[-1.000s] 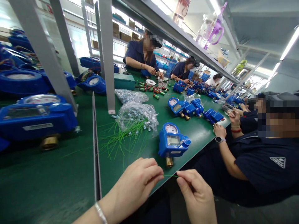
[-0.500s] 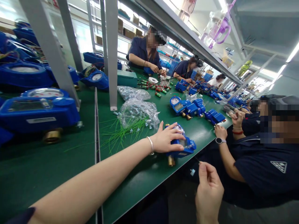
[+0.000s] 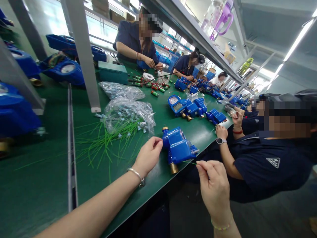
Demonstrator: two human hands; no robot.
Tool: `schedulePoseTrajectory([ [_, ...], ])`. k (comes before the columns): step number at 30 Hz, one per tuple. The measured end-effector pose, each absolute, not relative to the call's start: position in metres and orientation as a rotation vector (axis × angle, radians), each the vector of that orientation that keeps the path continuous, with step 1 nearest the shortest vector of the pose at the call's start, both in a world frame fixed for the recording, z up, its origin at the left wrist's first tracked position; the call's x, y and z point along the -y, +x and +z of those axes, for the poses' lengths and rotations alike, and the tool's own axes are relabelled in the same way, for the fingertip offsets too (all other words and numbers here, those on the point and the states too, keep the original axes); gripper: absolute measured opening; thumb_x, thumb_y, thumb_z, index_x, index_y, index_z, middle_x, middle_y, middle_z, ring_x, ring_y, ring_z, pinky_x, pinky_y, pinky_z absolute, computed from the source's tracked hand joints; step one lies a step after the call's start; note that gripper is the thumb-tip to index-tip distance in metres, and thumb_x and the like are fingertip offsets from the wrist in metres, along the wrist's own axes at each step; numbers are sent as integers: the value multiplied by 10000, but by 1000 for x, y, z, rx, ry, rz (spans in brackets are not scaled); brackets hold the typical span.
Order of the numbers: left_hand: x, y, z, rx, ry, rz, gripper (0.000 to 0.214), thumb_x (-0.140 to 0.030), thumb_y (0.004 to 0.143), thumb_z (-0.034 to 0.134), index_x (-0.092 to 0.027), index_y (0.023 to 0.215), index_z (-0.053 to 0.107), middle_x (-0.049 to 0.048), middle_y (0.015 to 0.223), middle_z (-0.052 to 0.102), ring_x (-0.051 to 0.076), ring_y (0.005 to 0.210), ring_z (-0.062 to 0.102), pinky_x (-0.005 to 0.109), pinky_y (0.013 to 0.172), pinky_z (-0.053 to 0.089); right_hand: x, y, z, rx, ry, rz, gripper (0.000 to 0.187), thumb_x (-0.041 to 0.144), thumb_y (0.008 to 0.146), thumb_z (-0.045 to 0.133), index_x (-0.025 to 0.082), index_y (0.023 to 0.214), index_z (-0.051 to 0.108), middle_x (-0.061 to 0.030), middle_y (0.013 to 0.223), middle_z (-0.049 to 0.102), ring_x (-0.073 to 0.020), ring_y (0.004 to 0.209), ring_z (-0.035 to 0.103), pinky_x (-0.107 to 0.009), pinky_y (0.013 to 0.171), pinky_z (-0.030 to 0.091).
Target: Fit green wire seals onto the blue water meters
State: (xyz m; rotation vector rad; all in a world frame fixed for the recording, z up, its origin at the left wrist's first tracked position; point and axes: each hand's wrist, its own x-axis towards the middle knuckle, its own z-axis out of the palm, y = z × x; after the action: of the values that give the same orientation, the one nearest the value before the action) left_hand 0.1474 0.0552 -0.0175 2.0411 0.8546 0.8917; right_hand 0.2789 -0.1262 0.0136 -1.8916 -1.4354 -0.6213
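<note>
Your right hand (image 3: 214, 185), lower right of centre: thumb and forefinger closed in a pinch on a thin green wire (image 3: 189, 162). Wire's other end runs left to the lower edge of the blue meter (image 3: 179, 145); can't tell if it's threaded through anything there.

Meter sits just right of frame centre, on the green table (image 3: 49, 185), near its front edge. One brass fitting (image 3: 173, 168) points toward you, the other (image 3: 165, 128) away.

Your left hand (image 3: 148, 155): fingers curled, thumb close to forefinger, tips right at the meter's left side. Can't tell if they touch it or have hold of anything.

Loose green tag wires (image 3: 106, 145) fan out left of centre, partly under a clear plastic bag (image 3: 131, 115). More blue meters (image 3: 189, 107) lie beyond yours, upper right of centre. Co-worker's hand (image 3: 221, 132) at the table edge, right side.
</note>
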Motion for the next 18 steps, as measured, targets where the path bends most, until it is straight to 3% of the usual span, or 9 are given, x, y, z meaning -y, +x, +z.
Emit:
schedulePoseTrajectory([
  [2,-47,136,-28,-824,2008,813,313,-357,920,339,-153,993,565,42,822,639,197,736,604,305,652,485,113,279,22,1559,-1952,-650,143,251,892,512,200,944,635,-48,807,547,-174,766,481,-324,727,398],
  [6,-35,131,-35,-685,1996,754,239,-314,906,414,-193,1007,594,27,966,636,184,878,592,298,786,465,95,278,31,1725,-2039,-666,102,229,882,524,206,913,619,-44,828,537,-183,775,456,-334,733,378],
  [18,-35,140,-50,-489,2009,752,215,-230,928,399,-196,1044,576,34,1016,592,159,938,545,272,838,428,81,275,30,1841,-2131,-572,95,225,883,513,204,894,606,-38,817,509,-182,762,435,-333,718,377],
])
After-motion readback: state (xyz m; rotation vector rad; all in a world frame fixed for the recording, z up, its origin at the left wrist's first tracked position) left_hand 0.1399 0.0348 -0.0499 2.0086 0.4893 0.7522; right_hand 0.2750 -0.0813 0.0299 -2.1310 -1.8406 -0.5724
